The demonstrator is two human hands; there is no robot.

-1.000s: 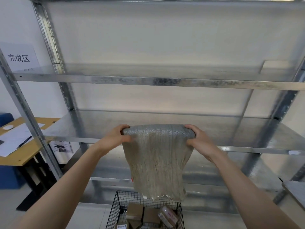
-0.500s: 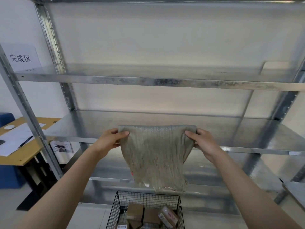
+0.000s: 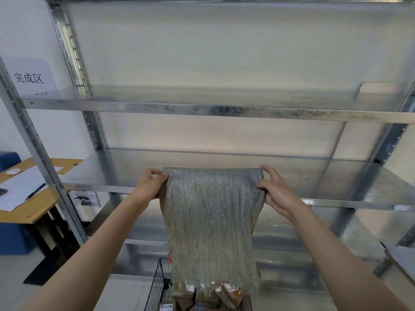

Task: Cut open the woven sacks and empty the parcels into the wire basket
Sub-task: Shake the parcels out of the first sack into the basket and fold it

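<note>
A limp grey-beige woven sack (image 3: 211, 227) hangs upside down in front of me, its frayed open end at the bottom. My left hand (image 3: 150, 186) grips its upper left corner and my right hand (image 3: 275, 191) grips its upper right corner, holding it stretched flat. Directly below the sack stands the black wire basket (image 3: 157, 286), with several brown cardboard parcels (image 3: 229, 297) lying inside. The sack's lower edge hangs just over the parcels and hides part of the basket.
A tall galvanised metal rack (image 3: 215, 111) with bare shelves stands right behind the sack. To the left is a wooden desk (image 3: 24, 207) with papers and a pen. A white sign (image 3: 29, 77) sits on the rack's upper left.
The sack rose clear of the basket half a second ago, then dropped again so its frayed end hangs at the parcels. Both hands kept their grip on the top corners.
</note>
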